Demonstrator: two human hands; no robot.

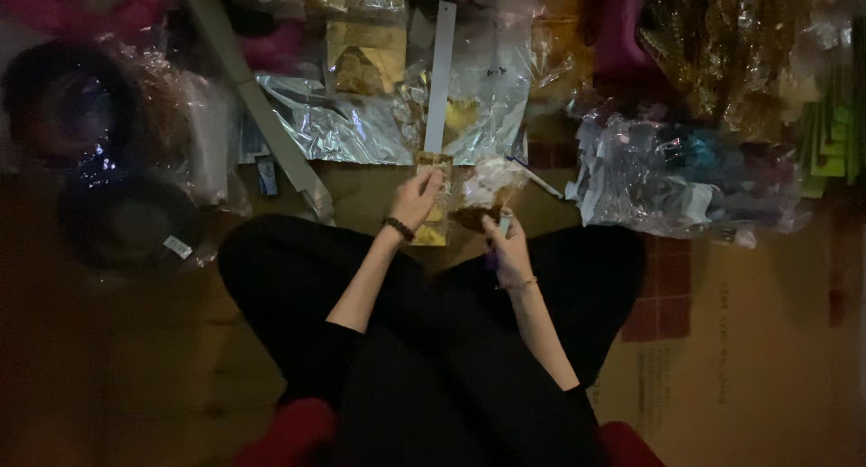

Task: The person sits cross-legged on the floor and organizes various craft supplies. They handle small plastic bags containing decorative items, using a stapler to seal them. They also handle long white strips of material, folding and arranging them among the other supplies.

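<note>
**Seated figure, hands at a gold strip and a small tube, seen from above**

Lower centre of the frame: crossed legs in black [433,341], red footwear at the bottom edge, partly cut off. Above the knees, at mid-frame: left hand [417,199], dark bead bracelet at the wrist, fingers [431,184] pinched on the upper part of a narrow gold strip [431,223] lying lengthwise on the floor [758,359]. Just right of it: right hand [507,249], thin bracelet at the wrist, fingers clenched round a small pale tube [504,223] held upright; purple part below the hand, too dim to identify. Between and just above the two hands: crumpled clear wrapper [490,183] with brownish contents, touching the tube's top. Beyond the strip, running toward the top edge: long pale ruler [440,74], lying over sheets of silvery film [343,129]. Left of centre: grey bar [262,106], laid diagonally from the top edge down to the left knee. Far left: dark round spools [131,219] under clear plastic. Right of centre: heap of clear bags [677,174] holding dark and bluish items. Upper right: gold tinsel-like material [722,43] in plastic; green sheets [834,147] at the right edge. Floor dim, brown, with cardboard at lower right.
</note>
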